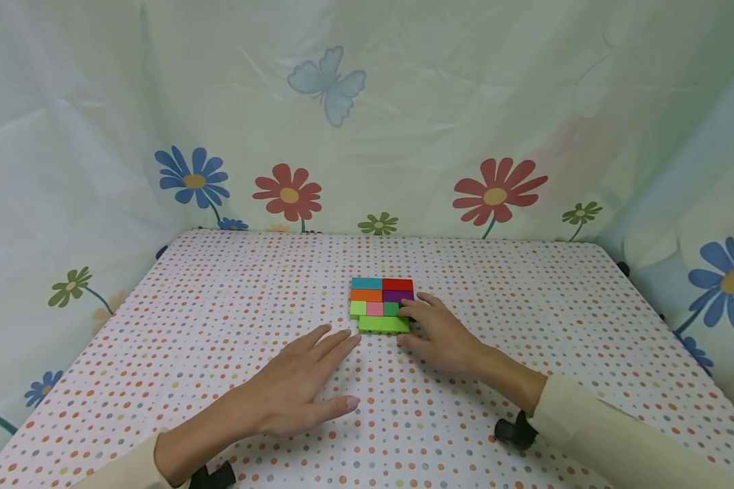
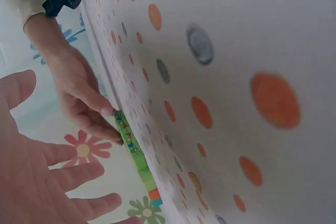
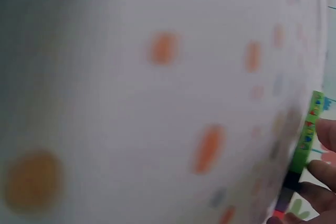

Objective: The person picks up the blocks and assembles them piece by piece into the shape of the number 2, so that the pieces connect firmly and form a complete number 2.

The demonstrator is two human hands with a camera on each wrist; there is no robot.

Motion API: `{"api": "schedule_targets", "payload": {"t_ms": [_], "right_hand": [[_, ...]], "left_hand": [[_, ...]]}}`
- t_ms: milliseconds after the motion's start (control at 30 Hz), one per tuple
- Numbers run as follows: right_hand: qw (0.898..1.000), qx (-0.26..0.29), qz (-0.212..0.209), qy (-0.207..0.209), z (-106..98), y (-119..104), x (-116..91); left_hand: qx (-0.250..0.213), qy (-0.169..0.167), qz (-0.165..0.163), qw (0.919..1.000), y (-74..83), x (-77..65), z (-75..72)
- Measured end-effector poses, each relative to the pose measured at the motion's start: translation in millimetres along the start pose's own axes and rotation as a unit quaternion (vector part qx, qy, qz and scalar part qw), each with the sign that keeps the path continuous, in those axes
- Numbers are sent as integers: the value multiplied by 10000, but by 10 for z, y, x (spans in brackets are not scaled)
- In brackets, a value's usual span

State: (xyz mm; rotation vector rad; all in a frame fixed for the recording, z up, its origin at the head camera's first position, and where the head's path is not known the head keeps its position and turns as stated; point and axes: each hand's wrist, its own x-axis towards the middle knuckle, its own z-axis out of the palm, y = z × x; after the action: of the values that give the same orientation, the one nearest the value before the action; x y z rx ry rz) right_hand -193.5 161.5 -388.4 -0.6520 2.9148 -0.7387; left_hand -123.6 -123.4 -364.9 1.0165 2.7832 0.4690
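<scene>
A flat group of coloured blocks [image 1: 374, 309] lies on the table. Blue and red blocks form the far row, then orange and purple, then light green, pink and darker green. The nearest piece is a long lime-green block [image 1: 383, 324], its side printed with small coloured triangles. My right hand [image 1: 443, 336] is at the group's right side, fingertips touching the purple and green blocks, its thumb by the lime-green block's right end. To the left and nearer, my left hand [image 1: 308, 387] spreads its fingers above the cloth, palm down, holding nothing.
A white cloth with coloured dots [image 1: 269, 272] covers the table. Behind it hangs a pale curtain [image 1: 416, 122] printed with flowers and a butterfly. A black strap mount [image 1: 516, 431] sits at the right wrist, with another mount [image 1: 214, 475] at the left.
</scene>
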Motion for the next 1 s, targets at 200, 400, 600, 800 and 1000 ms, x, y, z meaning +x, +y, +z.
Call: {"api": "schedule_targets", "payload": {"t_ms": [200, 400, 600, 800, 1000], "right_hand": [[9983, 478, 85, 320, 75, 42, 30], [9965, 662, 317, 411, 86, 39, 52], [9968, 587, 347, 423, 88, 36, 41], [9963, 666, 351, 424, 94, 8, -16], [9947, 866, 413, 376, 110, -38, -105]], "left_hand": [[2, 0, -32, 10000, -2, -21, 11], [55, -1, -46, 10000, 7, -28, 18], [60, 2, 38, 10000, 11, -38, 17], [58, 1, 66, 10000, 13, -60, 26], [87, 53, 111, 9999, 17, -73, 12]]}}
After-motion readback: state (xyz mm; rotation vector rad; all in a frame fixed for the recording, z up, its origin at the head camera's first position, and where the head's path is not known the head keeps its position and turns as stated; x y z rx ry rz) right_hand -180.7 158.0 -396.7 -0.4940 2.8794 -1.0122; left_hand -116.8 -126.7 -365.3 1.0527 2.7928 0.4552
